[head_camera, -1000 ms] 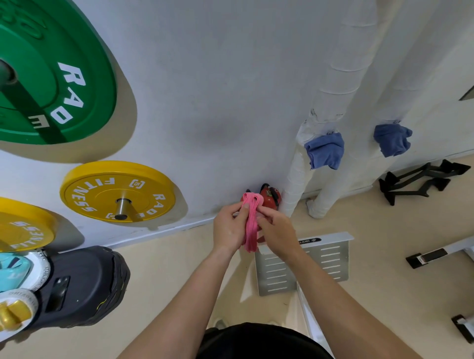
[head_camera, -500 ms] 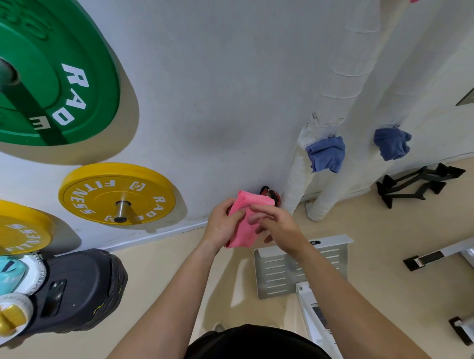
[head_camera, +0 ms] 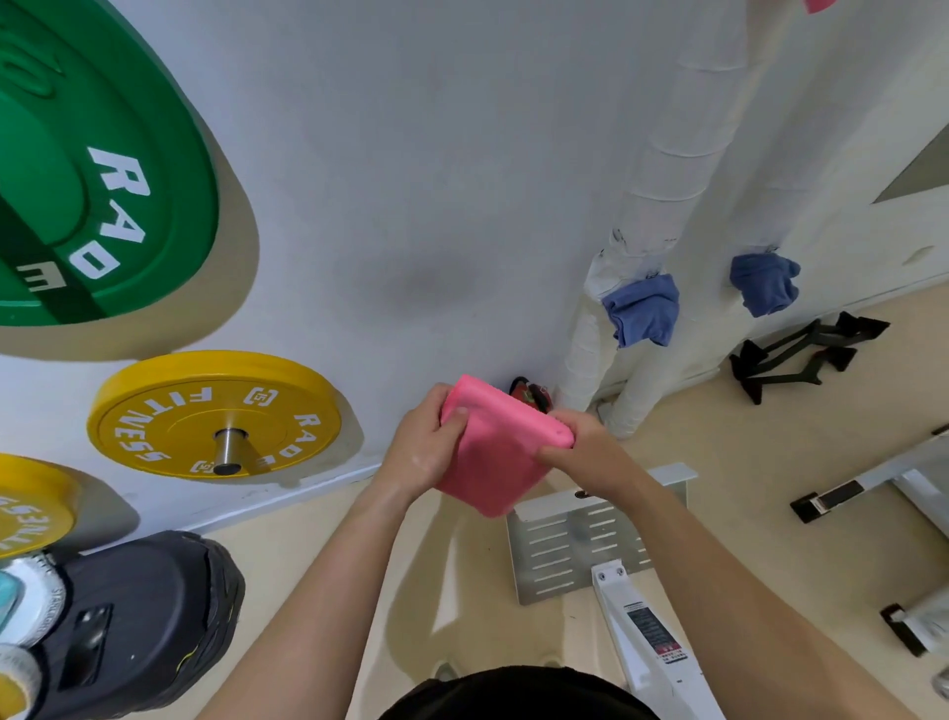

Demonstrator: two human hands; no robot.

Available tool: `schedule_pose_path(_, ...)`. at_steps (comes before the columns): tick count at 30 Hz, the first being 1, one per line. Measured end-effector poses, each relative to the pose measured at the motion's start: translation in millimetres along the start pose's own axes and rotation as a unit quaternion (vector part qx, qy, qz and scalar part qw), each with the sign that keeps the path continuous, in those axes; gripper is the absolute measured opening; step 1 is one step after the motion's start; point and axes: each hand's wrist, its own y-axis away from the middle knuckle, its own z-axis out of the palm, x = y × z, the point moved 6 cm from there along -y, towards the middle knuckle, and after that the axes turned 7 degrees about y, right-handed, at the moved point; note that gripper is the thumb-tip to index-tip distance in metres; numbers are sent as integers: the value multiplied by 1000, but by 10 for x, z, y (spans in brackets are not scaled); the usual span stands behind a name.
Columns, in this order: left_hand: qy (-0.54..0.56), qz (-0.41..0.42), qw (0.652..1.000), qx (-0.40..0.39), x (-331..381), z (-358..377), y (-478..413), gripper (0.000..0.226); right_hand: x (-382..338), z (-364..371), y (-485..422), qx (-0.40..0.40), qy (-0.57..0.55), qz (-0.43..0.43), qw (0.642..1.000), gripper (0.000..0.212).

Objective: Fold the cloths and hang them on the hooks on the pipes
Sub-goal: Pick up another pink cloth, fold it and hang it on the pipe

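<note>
A pink cloth (head_camera: 495, 452) is held in front of me as a folded square, flat side towards me. My left hand (head_camera: 426, 444) pinches its upper left corner and my right hand (head_camera: 585, 452) grips its right corner. Two white wrapped pipes (head_camera: 662, 169) run up the wall to the right. A blue cloth (head_camera: 642, 311) hangs on the nearer pipe and a second blue cloth (head_camera: 765, 282) hangs on the farther pipe. The hooks under them are hidden. A bit of another pink cloth (head_camera: 819, 4) shows at the top edge.
Green (head_camera: 102, 169) and yellow (head_camera: 215, 416) weight plates hang on pegs on the wall at left, above a black plate (head_camera: 144, 622). A red kettlebell (head_camera: 531, 395) sits behind the cloth. A slotted metal base (head_camera: 580, 539) and black stands (head_camera: 801, 354) are on the floor.
The pink cloth was a narrow bunched strip between my hands; it is now spread into a wider flat folded square, with my hands farther apart.
</note>
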Motion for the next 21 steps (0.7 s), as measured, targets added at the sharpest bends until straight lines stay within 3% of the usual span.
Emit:
schedule_pose_path(5, -63, -31, 996, 48, -50, 209, -158, 23, -27, -74, -27, 159, -199, 53, 966, 18)
schedule_pose_path(8, -80, 11, 994, 73, 159, 438, -247, 29, -38, -193, 19, 297, -130, 70, 943, 4)
schedule_pose_path(10, -78, 62, 993, 67, 366, 603, -324, 35, -20, -337, 57, 359, -78, 62, 928, 8)
schedule_pose_path(15, -72, 56, 996, -7, 923, 1009, -643, 20, 140, -1036, 15, 381, 33, 87, 920, 23)
schedule_pose_path(21, -54, 121, 991, -4, 1781, 1551, -1038, 24, 165, -2230, -118, 429, 64, 74, 898, 33)
